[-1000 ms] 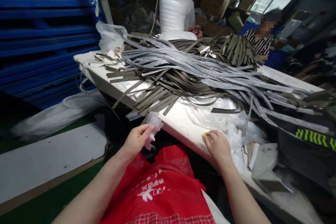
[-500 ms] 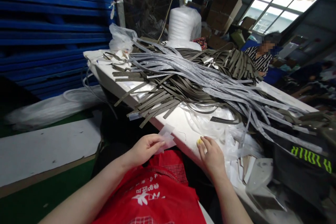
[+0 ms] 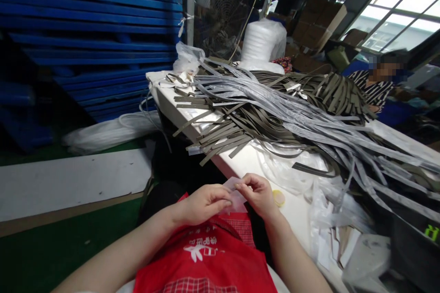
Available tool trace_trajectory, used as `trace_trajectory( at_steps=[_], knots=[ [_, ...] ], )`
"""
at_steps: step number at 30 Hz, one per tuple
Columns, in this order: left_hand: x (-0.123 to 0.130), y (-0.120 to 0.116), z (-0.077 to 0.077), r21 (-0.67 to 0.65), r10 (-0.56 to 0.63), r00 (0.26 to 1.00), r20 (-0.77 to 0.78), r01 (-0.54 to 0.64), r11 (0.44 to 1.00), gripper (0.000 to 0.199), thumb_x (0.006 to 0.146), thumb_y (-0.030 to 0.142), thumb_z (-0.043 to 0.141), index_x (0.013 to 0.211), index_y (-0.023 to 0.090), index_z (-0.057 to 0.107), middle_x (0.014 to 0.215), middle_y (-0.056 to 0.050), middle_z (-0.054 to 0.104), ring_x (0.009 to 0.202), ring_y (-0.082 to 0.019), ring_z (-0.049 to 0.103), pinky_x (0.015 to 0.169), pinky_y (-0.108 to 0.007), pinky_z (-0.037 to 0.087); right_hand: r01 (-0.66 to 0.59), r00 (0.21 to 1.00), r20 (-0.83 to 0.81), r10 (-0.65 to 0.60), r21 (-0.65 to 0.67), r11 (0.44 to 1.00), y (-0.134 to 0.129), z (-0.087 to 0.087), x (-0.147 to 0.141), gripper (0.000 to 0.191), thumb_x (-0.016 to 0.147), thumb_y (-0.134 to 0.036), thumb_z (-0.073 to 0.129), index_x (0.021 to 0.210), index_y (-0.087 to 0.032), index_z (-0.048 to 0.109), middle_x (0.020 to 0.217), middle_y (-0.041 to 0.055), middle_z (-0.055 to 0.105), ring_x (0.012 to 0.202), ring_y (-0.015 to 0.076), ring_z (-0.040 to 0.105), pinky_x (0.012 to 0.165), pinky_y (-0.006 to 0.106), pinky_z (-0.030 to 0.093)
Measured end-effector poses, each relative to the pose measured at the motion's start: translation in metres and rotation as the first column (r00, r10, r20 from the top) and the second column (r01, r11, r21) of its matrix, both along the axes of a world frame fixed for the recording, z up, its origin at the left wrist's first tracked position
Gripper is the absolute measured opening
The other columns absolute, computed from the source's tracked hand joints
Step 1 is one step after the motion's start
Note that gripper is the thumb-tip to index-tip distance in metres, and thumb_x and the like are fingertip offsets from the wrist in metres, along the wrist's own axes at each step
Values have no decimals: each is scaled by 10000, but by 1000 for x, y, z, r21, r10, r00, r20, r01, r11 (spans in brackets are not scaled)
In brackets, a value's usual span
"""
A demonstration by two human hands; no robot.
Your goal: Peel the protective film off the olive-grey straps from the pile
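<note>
My left hand (image 3: 208,202) pinches a few small translucent whitish sheets (image 3: 238,205) over my lap, fingers closed on their left side. At their upper right edge, the thumb and fingertips of my right hand (image 3: 257,192) are pressed together on the sheets. Just right of that hand lies a small round yellow-rimmed thing (image 3: 278,198) on the white table (image 3: 292,224); whether it is a tape roll or a shallow lid I cannot tell. Beyond both hands, dark flat strips (image 3: 252,121) are heaped with strips in clear wrapping (image 3: 275,100).
Crumpled clear plastic (image 3: 292,169) spreads along the table's near side. A white wrapped roll (image 3: 261,43) stands at the back. Blue stacked pallets (image 3: 113,36) rise at the left. A person in a striped top (image 3: 373,87) sits across the table.
My right hand has left the yellow-rimmed thing and come left to the sheets, gripping their edge. The left hand keeps hold of them. The view has swung left.
</note>
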State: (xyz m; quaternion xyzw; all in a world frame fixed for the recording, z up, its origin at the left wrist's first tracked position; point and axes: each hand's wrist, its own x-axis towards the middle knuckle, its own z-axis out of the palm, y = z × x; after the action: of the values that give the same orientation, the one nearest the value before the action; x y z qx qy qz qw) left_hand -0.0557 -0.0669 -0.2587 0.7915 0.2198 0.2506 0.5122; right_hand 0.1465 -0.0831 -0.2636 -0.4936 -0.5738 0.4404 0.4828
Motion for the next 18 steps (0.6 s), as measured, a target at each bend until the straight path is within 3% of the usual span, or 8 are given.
trace_trajectory(
  at_steps=[4,10,14,18],
  knots=[
    [5,0,1,70,-21,1000,-4,21,997,289,957,252,450,752,144,624,755,-23,607,706,-131,546,712,-229,437,23,1000,-2,-23,79,997,3,7,-9,278,736,-345,751,595,-184,574,553,-19,548,512,103,457,484,223,386],
    [8,-1,2,90,-19,999,27,16,996,304,946,246,458,709,136,613,797,-46,631,741,-143,571,730,-239,452,54,998,3,-55,137,989,4,11,-15,323,768,-360,738,607,-196,511,553,-34,479,518,103,401,483,231,342],
    [2,2,3,51,44,999,29,-46,998,275,958,248,460,903,151,711,920,-66,703,853,-171,637,818,-255,481,9,997,-78,-5,49,999,1,10,-6,244,821,-423,689,808,-188,626,667,2,567,598,135,505,565,253,416],
    [-4,10,5,-15,120,992,42,-119,993,307,977,289,455,1017,159,730,1020,-86,725,963,-204,650,894,-293,490,-108,991,-80,108,5,994,0,10,4,324,901,-478,573,942,-187,709,757,48,639,677,171,570,639,286,461]
  ],
)
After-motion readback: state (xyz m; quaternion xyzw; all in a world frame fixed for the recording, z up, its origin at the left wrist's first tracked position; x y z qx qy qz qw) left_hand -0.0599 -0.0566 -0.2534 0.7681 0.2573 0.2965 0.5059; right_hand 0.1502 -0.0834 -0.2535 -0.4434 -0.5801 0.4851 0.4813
